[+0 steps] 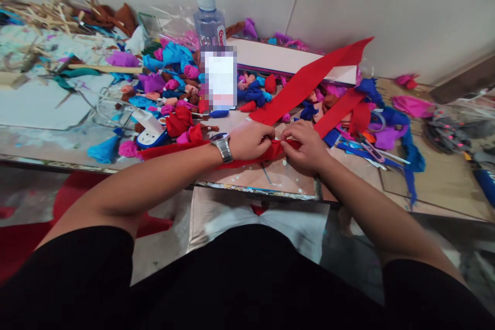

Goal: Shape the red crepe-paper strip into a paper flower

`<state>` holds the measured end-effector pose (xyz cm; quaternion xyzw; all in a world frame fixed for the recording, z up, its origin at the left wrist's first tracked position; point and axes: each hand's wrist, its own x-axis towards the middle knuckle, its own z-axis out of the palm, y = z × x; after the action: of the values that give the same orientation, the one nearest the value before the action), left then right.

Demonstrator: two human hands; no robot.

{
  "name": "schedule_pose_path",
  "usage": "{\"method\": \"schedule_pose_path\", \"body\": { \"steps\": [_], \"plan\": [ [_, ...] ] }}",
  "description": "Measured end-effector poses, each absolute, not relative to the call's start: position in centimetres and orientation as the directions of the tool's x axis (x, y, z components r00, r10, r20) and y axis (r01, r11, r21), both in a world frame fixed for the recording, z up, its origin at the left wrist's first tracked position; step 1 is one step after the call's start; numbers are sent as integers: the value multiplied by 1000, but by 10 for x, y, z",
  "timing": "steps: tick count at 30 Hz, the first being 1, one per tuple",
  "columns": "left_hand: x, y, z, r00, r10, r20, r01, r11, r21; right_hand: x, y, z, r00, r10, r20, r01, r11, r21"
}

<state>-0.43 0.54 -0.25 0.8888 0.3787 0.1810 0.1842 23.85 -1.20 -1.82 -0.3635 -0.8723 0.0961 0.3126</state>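
A strip of red crepe-like material (pixel 275 151) lies low over the table's front edge, gripped by both hands. My left hand (pixel 251 140), with a metal watch (pixel 221 147) on its wrist, has its fingers curled down on the strip. Close beside it, my right hand (pixel 303 147) pinches the same strip between thumb and fingers. The strip's left part runs out under my left forearm. Behind the hands, another long red strip (pixel 309 82) slants up to the right, and a shorter red strip (pixel 340 111) lies to its right.
Many small coloured crumpled flowers cover the table behind my hands. Among them stand a plastic bottle (pixel 209 23) and a blurred phone-like object (pixel 219 80). A blue-and-white power socket (pixel 150 136) sits left, scissors (pixel 373 152) right. Wooden sticks (pixel 50 13) pile up far left.
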Motion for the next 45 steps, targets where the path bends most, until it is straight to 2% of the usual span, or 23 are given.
{"method": "schedule_pose_path", "body": {
  "steps": [6,11,20,45],
  "plan": [
    [-4,5,-1,633,752,183,622,-635,458,240,-12,-20,-528,704,476,585,707,-397],
    [-4,4,0,677,709,198,547,-665,509,239,-12,-19,-543,693,473,570,719,-398],
    [-4,0,3,683,711,167,521,-635,571,238,-12,-19,-553,702,448,568,711,-414],
    [-3,2,3,675,718,172,535,-636,557,239,-13,-18,-527,720,452,594,692,-410]
  ]
}}
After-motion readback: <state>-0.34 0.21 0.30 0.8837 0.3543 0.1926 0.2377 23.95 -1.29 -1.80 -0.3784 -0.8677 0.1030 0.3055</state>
